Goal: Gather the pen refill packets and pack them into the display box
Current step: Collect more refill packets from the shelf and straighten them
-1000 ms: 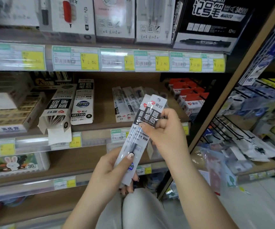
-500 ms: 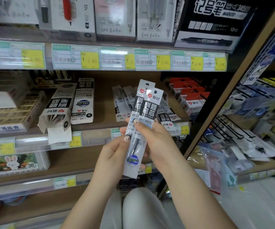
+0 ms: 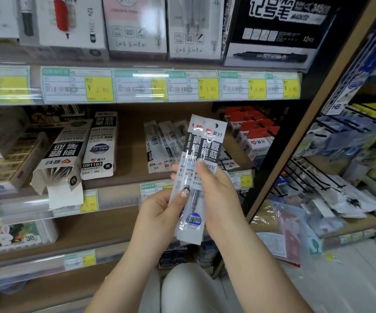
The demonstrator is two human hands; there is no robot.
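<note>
1. Right of the display box [image 3: 57, 154], in the head view, the left hand [image 3: 160, 213] and right hand [image 3: 222, 197] both grip a few stacked refill packets [image 3: 207, 143].
2. More loose packets [image 3: 162, 143] lie on the shelf right of that box, so gathering looks unfinished and the held ones are not yet packed.

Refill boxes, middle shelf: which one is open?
The left box, its print upside down to the camera: its near-end flap hangs open and packets show inside. The box right of it, print upright, is closed.
</note>
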